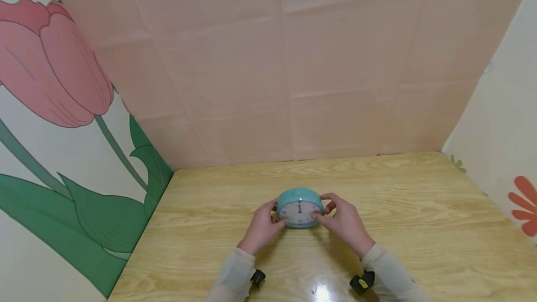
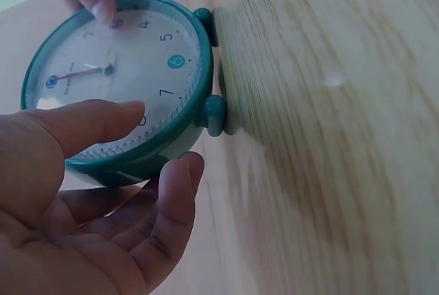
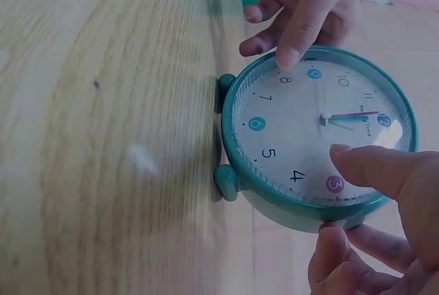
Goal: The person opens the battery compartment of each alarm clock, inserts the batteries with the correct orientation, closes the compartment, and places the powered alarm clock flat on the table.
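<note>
A round teal alarm clock (image 1: 299,212) is upright on the wooden table, its white face turned toward me. In the left wrist view, the clock's two short feet (image 2: 215,115) are right at the table top. My left hand (image 1: 263,228) holds its left side, thumb over the face near the 8 and fingers curled by the rim. On the opposite side my right hand (image 1: 347,223) grips the clock, thumb on the face near the 3. Fingers of the right hand sit under the rim's side in the right wrist view, partly hidden by the clock (image 3: 309,130).
The wood-grain table (image 1: 201,227) runs back to a creased pink sheet (image 1: 293,83). A tulip-painted panel (image 1: 75,69) borders the left, and a white panel (image 1: 503,120) with a red flower the right. Small black devices (image 1: 362,283) are on both wrists.
</note>
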A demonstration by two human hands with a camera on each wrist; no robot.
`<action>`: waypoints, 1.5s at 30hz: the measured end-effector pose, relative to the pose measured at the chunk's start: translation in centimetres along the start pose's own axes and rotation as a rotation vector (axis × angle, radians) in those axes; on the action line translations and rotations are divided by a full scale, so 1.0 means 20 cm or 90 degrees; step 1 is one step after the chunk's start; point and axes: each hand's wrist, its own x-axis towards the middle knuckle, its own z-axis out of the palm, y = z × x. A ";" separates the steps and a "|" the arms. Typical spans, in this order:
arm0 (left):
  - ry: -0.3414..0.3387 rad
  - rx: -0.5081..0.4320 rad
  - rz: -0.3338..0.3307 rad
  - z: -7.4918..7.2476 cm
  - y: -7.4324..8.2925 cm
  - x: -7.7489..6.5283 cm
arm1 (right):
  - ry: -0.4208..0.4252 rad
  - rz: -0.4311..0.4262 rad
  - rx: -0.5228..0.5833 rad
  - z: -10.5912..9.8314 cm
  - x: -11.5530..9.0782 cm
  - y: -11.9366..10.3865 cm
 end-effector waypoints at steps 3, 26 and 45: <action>0.002 -0.001 0.000 0.00 0.00 0.00 | -0.001 0.000 -0.002 0.00 0.00 0.00; 0.009 -0.034 -0.017 -0.02 -0.01 -0.01 | -0.033 -0.024 -0.005 -0.02 0.03 0.04; -0.003 -0.010 -0.018 -0.03 -0.01 -0.01 | -0.058 -0.033 0.005 -0.05 0.02 0.05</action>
